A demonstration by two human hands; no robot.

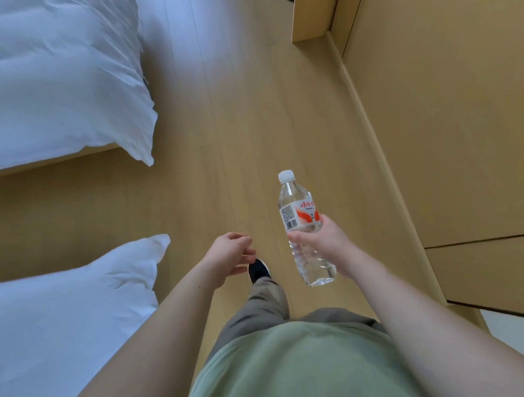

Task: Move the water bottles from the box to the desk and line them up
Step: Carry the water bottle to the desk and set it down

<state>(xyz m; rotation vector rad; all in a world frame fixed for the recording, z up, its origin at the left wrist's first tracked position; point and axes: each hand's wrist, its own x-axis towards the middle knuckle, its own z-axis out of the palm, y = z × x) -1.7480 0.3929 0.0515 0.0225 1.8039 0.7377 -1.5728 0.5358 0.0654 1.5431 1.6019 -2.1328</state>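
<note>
A clear plastic water bottle [298, 214] with a white cap and a red and white label is held in the air over the wooden floor. My right hand [324, 243] grips it around the middle, below the label, cap pointing away from me. My left hand [230, 256] hangs in front of me with loosely curled fingers and holds nothing. No box and no desk are in view.
Two beds with white bedding stand on the left, one far [54, 81] and one near [64, 324], with a gap between them. Wooden cabinet fronts [450, 112] line the right side. A strip of wooden floor [238, 108] runs ahead. My shoe [258, 270] steps forward.
</note>
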